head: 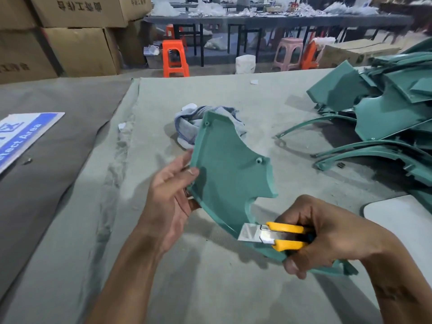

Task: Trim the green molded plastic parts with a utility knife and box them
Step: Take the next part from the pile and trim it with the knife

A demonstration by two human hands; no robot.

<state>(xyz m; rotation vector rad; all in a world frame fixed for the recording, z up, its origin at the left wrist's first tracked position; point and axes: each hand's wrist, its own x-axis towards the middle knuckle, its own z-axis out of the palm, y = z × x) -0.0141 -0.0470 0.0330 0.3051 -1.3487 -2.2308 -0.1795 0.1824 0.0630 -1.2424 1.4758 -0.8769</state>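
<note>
A cloth-covered counter [233, 288] fills a workshop, and everything here is placed from the green molded part [229, 174] held above its middle. Far behind and to the left of that part stand stacked cardboard boxes [70, 38], all closed, so what they hold cannot be told. To the right of the part, a heap of green plastic parts [392, 108] lies loose on the counter; judging by its size, much trimming is left, and no boxed piece is in view. Left of the part a blue and white sign [21, 136] lies flat. Just behind it sits a crumpled grey rag [189, 122].

The part itself is tilted up off the counter. The left hand [173, 192] grips its left rim, thumb across the face and fingers behind. At its lower right, the right hand [313, 232] is wrapped around a yellow utility knife [280, 235], thumb under the part's curved rim, with the extended blade [249, 232] laid against that rim. The work appears to be mid-trim on this one piece, with boxing not yet begun.
</note>
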